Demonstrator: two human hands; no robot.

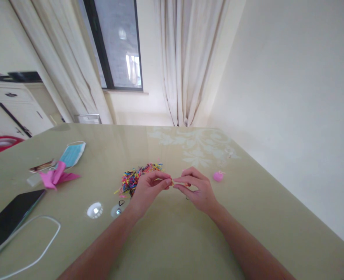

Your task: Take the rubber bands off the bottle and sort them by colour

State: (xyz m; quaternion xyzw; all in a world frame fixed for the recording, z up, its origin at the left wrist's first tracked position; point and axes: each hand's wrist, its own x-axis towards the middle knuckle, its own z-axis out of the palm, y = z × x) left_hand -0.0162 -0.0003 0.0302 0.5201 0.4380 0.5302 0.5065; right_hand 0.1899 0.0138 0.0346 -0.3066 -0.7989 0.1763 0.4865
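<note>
My left hand is closed in a pinch, thumb against forefinger, on a tiny yellow rubber band. From the other side my right hand meets it, with thumb and forefinger pinching the same band. Both hands are just above the table, fingertips almost touching. Behind and left of my left hand lies a heap of coloured rubber bands, partly covered by that hand. A black rubber band lies apart, near my left wrist. Part of another small loop shows under my right hand.
On the table, a small round pink object lies to the right. At the left are a blue face mask, a folded pink paper shape, a black phone and a white cable. A wall borders the right side.
</note>
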